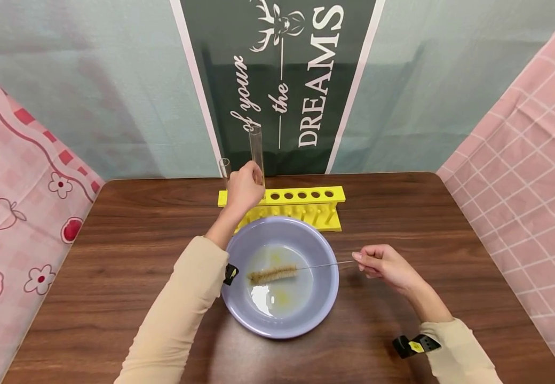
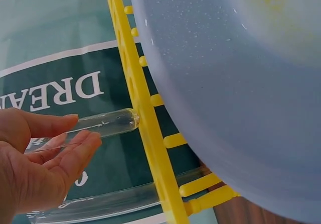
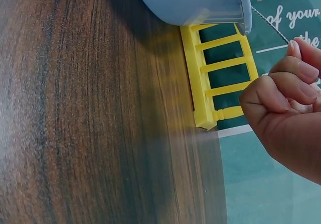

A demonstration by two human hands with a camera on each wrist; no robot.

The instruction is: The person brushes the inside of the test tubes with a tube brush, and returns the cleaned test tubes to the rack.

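Note:
My left hand [image 1: 247, 186] holds a clear test tube [image 2: 113, 123] upright between thumb and fingers. The tube's rounded bottom is right at the top bar of the yellow test tube rack [image 1: 304, 196]; whether it has entered a hole I cannot tell. A second test tube [image 1: 225, 168] stands in the rack's left end. With thumb and fingers, my right hand [image 1: 387, 265] pinches the wire handle of a test tube brush [image 1: 272, 274]. Its tan bristles lie over the shallow liquid in the lavender basin [image 1: 326, 288], and its wire crosses the basin's right rim.
Behind the basin, the rack stands near the back edge of the brown wooden table [image 1: 393, 213]. A green cloth with white lettering [image 1: 323, 80] hangs behind it. Pink patterned cloths border both sides. Yellowish patches show in the basin's liquid.

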